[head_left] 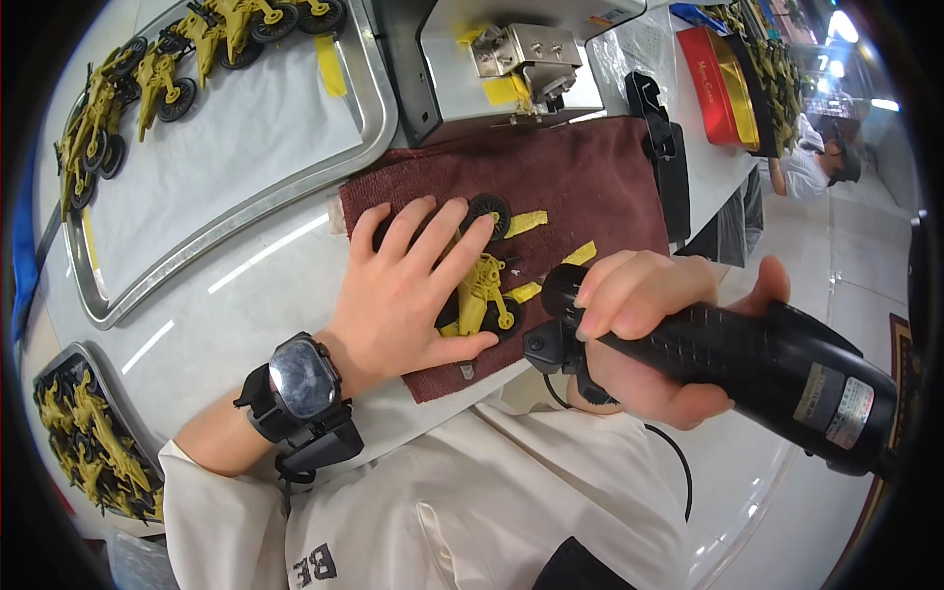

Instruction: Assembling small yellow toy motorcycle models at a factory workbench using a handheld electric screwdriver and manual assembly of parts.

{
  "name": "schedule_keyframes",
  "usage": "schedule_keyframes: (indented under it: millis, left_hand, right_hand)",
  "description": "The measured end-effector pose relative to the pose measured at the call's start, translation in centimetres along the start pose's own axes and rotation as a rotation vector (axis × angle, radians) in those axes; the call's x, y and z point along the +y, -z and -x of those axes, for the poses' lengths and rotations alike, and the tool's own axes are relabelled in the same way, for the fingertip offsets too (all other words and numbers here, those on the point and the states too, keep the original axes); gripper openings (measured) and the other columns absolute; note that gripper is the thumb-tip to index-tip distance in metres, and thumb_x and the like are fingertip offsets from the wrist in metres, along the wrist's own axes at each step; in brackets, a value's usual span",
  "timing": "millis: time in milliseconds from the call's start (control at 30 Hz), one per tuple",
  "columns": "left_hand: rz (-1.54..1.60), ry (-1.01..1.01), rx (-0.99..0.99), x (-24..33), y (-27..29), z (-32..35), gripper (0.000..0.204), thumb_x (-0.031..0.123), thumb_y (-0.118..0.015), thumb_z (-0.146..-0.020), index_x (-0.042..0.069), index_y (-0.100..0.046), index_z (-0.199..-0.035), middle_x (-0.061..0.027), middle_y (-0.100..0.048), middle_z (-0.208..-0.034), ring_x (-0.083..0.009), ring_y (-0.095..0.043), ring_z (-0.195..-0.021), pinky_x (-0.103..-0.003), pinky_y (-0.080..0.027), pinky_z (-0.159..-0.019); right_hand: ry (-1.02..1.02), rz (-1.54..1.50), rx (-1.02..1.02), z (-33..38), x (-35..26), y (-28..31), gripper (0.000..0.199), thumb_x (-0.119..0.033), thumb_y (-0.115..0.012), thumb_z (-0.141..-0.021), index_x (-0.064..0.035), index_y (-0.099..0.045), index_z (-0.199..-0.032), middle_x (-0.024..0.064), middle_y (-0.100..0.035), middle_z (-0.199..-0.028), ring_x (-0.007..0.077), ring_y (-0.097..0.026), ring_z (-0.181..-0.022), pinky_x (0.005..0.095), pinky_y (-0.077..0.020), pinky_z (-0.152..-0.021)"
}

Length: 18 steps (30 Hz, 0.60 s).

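A yellow toy motorcycle [480, 292] with black wheels lies on a dark red cloth [590, 167]. My left hand [403, 265] rests over it with fingers spread, holding it down between forefinger and thumb; the palm and fingers hide part of the toy. Strips of yellow tape [527, 224] stick out beside the wheels. In my right hand [649, 295] is a thick black electric screwdriver [752, 359], the fingers wrapped round its body. Its front end is close to the right side of the toy, and I cannot see its tip touching anything.
Several yellow motorcycles line a paper-covered metal tray [265, 202] at upper left. More fill a smaller tray [98, 364] at lower left. A machine with a metal clamp [531, 59] stands behind the cloth. A red box [710, 88] and a person [816, 162] are at far right.
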<state>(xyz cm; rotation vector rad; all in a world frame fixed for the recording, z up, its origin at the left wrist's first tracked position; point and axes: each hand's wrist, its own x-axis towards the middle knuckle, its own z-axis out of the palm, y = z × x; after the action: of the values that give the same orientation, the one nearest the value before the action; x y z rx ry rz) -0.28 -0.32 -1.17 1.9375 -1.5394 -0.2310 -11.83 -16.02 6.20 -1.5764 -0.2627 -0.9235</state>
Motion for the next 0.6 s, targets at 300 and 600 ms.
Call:
schedule_keyframes:
  millis: [300,600]
  left_hand:
    - [-0.001,-0.002,-0.018,0.2,0.1,-0.2,0.094,0.054,-0.078,-0.063,0.011,-0.046,-0.140,-0.0117,-0.047,-0.137,-0.0315,-0.045,-0.124,-0.051,-0.032,-0.101]
    - [-0.013,0.002,-0.027,0.0,-0.1,-0.1,0.092,0.061,-0.072,-0.066,0.011,-0.049,-0.140,-0.0129,-0.048,-0.138,-0.0334,-0.045,-0.125,-0.051,-0.029,-0.104]
  right_hand:
    - [-0.173,-0.251,-0.158,0.4,0.6,1.6,0.090,-0.025,-0.069,-0.093,-0.0149,-0.001,-0.151,0.0219,-0.058,-0.104,0.0310,-0.061,-0.089,0.0440,-0.0499,-0.082]
    - [-0.221,0.018,-0.188,0.4,1.2,0.6,0.079,-0.050,-0.057,-0.095,-0.0122,-0.011,-0.148,0.0151,-0.058,-0.086,0.0240,-0.059,-0.060,0.0387,-0.0525,-0.059]
